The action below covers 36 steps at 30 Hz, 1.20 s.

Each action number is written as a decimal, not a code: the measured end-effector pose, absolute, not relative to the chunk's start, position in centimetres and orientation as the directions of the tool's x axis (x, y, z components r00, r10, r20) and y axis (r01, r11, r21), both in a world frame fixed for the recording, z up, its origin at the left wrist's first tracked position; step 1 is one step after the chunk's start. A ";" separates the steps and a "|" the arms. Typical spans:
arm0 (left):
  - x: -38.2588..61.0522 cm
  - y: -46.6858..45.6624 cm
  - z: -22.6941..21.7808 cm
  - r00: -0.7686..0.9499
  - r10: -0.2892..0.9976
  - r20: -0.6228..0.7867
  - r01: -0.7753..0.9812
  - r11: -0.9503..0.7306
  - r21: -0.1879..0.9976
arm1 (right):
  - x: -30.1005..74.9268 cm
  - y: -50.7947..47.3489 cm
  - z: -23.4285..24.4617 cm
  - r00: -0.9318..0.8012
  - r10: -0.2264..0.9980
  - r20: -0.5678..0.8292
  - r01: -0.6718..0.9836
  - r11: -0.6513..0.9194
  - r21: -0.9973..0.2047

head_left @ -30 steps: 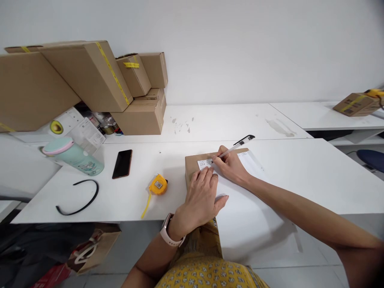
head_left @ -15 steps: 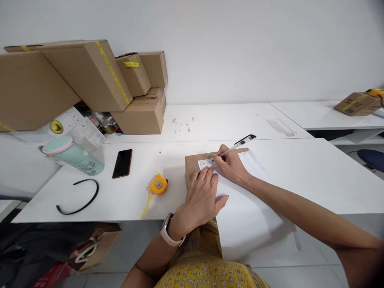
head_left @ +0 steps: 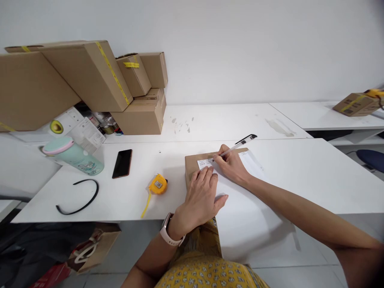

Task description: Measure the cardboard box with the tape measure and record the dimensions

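Note:
A clear-barrelled pen (head_left: 232, 149) with a black end is gripped in my right hand (head_left: 232, 164), its tip against a white sheet of paper (head_left: 252, 160). Small handwritten lines show near the sheet's upper left corner. Under the paper lies a brown cardboard box (head_left: 192, 161), of which the left and far edges are visible. My left hand (head_left: 202, 194) rests flat on the sheet's left side, fingers stretched out and thumb apart. A pale watch (head_left: 169, 232) is on the left wrist.
Left of the box lie a yellow tape measure (head_left: 158, 185), a phone (head_left: 122, 163), a black headband-like hoop (head_left: 96, 192) and a mint-green bottle (head_left: 75, 155). Cardboard boxes (head_left: 138, 116) are stacked at the back left. Another taped box (head_left: 357, 105) sits far right.
The pen and my right hand have shifted very slightly to the right along the paper. My left hand keeps its place.

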State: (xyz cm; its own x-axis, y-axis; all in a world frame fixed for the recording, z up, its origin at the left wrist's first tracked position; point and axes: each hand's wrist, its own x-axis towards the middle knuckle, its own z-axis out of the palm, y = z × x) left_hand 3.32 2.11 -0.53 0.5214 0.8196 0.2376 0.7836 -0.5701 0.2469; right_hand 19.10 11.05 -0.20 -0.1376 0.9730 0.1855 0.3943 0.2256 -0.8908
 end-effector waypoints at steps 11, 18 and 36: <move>3.3 2.1 -0.5 0.522 0.822 0.226 0.785 -0.567 0.248 | 19.1 11.0 -0.4 -0.132 0.971 0.198 0.392 0.235 -0.889; 3.2 2.2 0.1 0.532 0.821 0.208 0.783 -0.570 0.249 | 19.6 11.1 -0.3 -0.102 0.990 0.095 0.272 0.120 -0.955; 3.9 2.8 0.6 0.526 0.827 0.199 0.810 -0.559 0.177 | 19.5 10.9 0.0 -0.190 0.962 0.195 0.394 0.256 -0.883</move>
State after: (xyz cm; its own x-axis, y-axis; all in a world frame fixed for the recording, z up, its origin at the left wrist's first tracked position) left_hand 3.89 2.77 0.64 0.5265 0.8265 0.1991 0.8103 -0.5587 0.1766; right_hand 19.48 10.93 0.03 -0.1896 0.9624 0.1945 0.3942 0.2561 -0.8826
